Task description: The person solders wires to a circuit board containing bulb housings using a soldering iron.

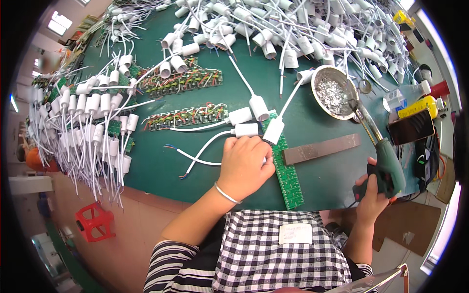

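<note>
My left hand (246,163) is closed over a mostly hidden white cylindrical lamp holder; its white cable (207,162) runs out to the left and a bit of white shows by the thumb. Beneath the fingertips lies a long green circuit board (286,178). Other white lamp holders (274,131) with cables rest at its upper end. My right hand (373,188) grips the green handle of a soldering gun (391,163). The gun's front end reaches to the rim of a round metal pan (317,100) holding silvery solder bits.
A brown bar (322,149) lies across the board's right side. Populated boards (188,116) with coloured wires sit to the left. White lamp holders heap at the back (312,29) and hang over the left edge (97,132). Bottles (427,105) and a dark phone-like slab (411,128) stand at right.
</note>
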Motion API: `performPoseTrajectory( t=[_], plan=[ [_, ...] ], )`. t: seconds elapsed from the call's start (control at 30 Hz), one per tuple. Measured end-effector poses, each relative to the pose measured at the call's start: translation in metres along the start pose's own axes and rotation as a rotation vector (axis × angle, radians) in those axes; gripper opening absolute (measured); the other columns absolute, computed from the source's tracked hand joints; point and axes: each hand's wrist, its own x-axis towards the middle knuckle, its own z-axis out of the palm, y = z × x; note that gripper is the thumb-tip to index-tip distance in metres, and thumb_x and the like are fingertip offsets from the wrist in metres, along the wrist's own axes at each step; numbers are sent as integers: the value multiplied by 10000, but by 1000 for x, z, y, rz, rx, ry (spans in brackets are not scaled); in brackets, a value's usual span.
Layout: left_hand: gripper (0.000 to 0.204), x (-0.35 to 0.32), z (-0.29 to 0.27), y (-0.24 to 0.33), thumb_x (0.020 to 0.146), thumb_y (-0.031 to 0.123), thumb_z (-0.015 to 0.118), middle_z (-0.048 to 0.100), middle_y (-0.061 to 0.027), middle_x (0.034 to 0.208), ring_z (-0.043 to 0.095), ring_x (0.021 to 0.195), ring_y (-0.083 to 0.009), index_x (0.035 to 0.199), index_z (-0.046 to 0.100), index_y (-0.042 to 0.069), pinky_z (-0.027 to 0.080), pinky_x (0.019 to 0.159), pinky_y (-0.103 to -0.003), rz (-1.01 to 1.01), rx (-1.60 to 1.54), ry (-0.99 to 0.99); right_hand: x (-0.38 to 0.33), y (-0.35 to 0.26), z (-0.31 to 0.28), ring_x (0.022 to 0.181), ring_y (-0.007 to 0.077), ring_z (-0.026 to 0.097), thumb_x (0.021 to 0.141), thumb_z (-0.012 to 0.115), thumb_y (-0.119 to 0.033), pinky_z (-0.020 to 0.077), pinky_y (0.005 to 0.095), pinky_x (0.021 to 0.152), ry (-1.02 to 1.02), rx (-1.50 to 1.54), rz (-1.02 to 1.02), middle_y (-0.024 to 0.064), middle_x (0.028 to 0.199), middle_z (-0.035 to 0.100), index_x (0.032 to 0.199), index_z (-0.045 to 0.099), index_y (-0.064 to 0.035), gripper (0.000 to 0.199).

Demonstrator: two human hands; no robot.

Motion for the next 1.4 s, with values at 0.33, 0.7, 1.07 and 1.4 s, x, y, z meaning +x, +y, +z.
performPoseTrajectory(
  t=[0.33,0.7,1.07,1.4],
  plan=[
    [103,-2,1,1,698,121,641,503,-28,726,519,758,-235,746,549,113,341,710,-373,20,24,4,-11,20,-4,644,133,578,911,545,-153,457,239,515,-102,216,-131,187,1166,585,1268,441,49,424],
    [270,9,-46,-7,737,166,723,613,-83,944,567,895,-294,957,589,84,405,811,-405,92,20,77,-15,22,-6,637,150,581,917,545,-198,467,257,516,-86,356,-20,204,1171,573,1274,440,51,448],
    [215,96,-64,-50,766,-16,594,598,-86,957,560,895,-298,963,623,65,463,800,-402,367,207,-12,-21,23,-11,638,150,579,920,553,-209,460,248,492,-44,385,-49,195,1152,574,1280,431,54,462],
    [242,184,-9,-49,791,54,602,616,-67,1061,565,1005,-275,1022,634,118,440,891,-381,161,241,12,-23,29,-15,608,146,557,912,546,-208,451,264,525,-32,415,4,184,1027,614,1276,442,60,464]
  ],
)
